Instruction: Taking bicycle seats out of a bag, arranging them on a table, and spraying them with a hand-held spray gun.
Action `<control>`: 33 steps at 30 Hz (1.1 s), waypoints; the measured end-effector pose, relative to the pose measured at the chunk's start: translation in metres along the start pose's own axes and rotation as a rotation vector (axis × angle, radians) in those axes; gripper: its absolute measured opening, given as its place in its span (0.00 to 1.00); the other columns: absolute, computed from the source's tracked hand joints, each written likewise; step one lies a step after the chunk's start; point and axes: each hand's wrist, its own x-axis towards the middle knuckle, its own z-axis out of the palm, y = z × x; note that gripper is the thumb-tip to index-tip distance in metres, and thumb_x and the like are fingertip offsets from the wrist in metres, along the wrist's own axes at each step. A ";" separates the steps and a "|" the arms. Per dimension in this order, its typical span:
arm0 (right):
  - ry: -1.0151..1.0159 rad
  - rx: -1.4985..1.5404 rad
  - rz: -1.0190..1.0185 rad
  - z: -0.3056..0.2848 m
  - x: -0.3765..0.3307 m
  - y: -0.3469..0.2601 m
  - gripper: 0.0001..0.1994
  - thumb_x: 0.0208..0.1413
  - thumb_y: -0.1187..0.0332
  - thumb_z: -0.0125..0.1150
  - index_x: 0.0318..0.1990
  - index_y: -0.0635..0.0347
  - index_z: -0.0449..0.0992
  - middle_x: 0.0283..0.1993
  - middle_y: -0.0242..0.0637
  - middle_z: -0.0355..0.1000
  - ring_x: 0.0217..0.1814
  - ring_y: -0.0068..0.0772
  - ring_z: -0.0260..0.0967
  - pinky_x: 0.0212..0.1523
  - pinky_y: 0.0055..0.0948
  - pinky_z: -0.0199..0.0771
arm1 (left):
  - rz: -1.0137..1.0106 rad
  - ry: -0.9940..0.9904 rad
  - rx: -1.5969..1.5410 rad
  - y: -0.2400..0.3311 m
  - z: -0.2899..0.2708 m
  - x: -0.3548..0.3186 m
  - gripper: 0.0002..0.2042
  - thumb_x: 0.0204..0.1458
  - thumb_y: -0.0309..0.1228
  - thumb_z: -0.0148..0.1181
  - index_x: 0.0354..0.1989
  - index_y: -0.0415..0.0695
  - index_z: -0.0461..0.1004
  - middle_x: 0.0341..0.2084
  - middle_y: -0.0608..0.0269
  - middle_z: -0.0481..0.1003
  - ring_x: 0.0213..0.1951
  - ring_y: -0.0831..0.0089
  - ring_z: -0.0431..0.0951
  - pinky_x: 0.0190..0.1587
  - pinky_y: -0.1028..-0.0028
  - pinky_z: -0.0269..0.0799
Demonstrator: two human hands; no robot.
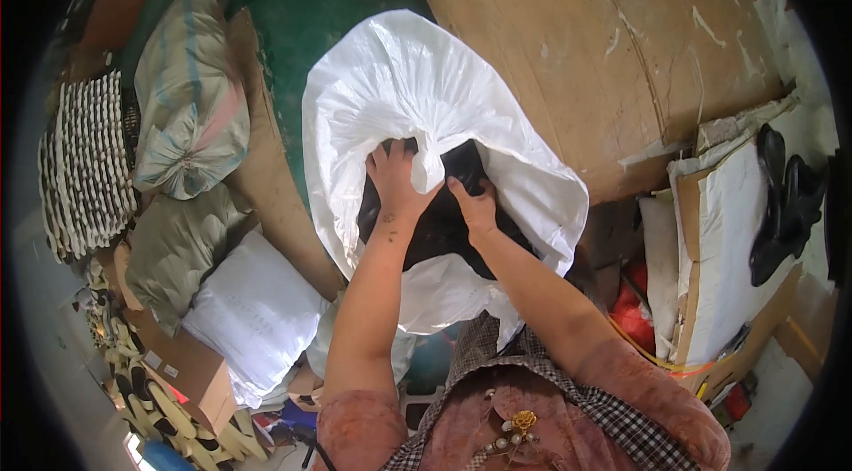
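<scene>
Head view, looking down at my two bare arms coming up from the lower edge. Big white plastic sack (426,89) sits in front of me, mouth toward me, partly over the green floor (328,0) and against a large brown cardboard sheet (603,45). Black stuff (439,227) shows inside the sack mouth, kind unclear. My left hand (395,178) is clenched on the gathered white neck of the sack, fingers (390,156) curled over the bunched plastic. My right hand (475,205) lies on the black stuff just beside the neck, fingers bent onto it; cannot tell if it grips or only presses. Both hands close together, nearly touching at the neck.

Left of the sack: a tied woven sack (191,89) with faded stripes, a grey-olive bag (177,249) below it, a white flat bundle (253,316) near my left elbow, and a stack of dark-and-pale shoe soles (84,165) at the far left. Right side: white sheet in a cardboard box (723,249), black shoes (785,200) beside it. I wear a pink top with a checked apron (603,409).
</scene>
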 end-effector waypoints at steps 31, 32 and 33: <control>-0.404 0.402 0.200 -0.015 0.000 -0.032 0.30 0.42 0.66 0.63 0.55 0.58 0.62 0.50 0.38 0.67 0.52 0.34 0.63 0.51 0.33 0.62 | 0.069 -0.023 0.032 0.007 -0.004 -0.020 0.25 0.31 0.41 0.66 0.38 0.39 0.74 0.37 0.53 0.75 0.43 0.60 0.73 0.57 0.56 0.53; -0.384 0.374 0.161 -0.022 -0.010 -0.031 0.32 0.44 0.71 0.61 0.59 0.66 0.57 0.53 0.45 0.66 0.54 0.39 0.64 0.55 0.31 0.65 | 0.106 -0.081 0.052 0.011 -0.009 -0.037 0.23 0.30 0.40 0.66 0.36 0.38 0.74 0.37 0.53 0.75 0.43 0.60 0.73 0.58 0.55 0.53; -0.298 0.367 0.148 -0.022 -0.004 -0.019 0.38 0.41 0.71 0.63 0.62 0.67 0.53 0.57 0.48 0.61 0.58 0.40 0.60 0.58 0.30 0.61 | 0.176 0.048 0.034 0.015 -0.011 -0.054 0.22 0.29 0.39 0.66 0.33 0.38 0.74 0.37 0.53 0.74 0.44 0.60 0.72 0.57 0.54 0.53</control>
